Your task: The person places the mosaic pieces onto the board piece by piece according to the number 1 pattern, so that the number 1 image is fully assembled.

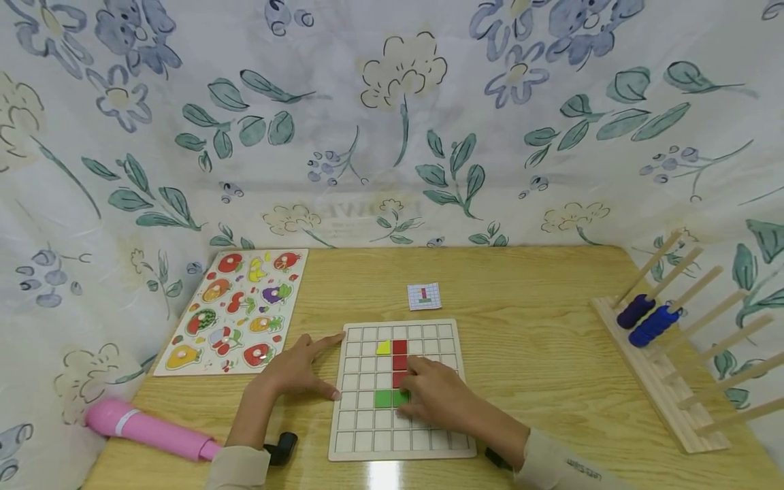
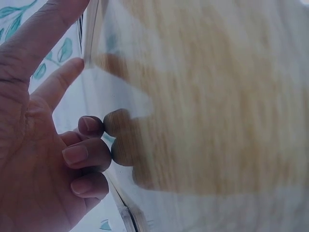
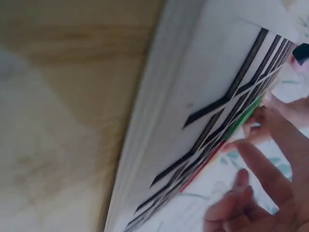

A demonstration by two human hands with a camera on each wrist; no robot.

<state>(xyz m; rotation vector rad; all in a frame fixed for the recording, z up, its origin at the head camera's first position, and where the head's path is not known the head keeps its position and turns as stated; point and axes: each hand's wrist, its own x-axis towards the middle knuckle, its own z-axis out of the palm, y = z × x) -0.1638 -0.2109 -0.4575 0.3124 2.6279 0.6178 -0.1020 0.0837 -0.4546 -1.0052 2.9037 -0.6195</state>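
Note:
A wooden grid board (image 1: pixel 363 441) lies flat on the table. On it, several red square tiles (image 1: pixel 399 363) form a column, with a yellow tile (image 1: pixel 384 348) with a slanted side left of the top one. Below the column sits a green square tile (image 1: pixel 383 399). Beside it my right hand (image 1: pixel 437 396) has thumb and index finger at opposite edges of a second green tile (image 1: pixel 399 396), pinching it and partly covering it. My left hand (image 1: pixel 295 369) spreads thumb and index finger against the board's left edge; its other fingers bend against the tabletop in the left wrist view.
Behind the board lies a small gridded picture card (image 1: pixel 424 297). A fruit puzzle board (image 1: pixel 245 320) is at the left, near a pink cylindrical object (image 1: pixel 159 433). A wooden peg rack (image 1: pixel 658 381) with purple and blue rings stands right. A floral cloth (image 1: pixel 392 136) hangs behind.

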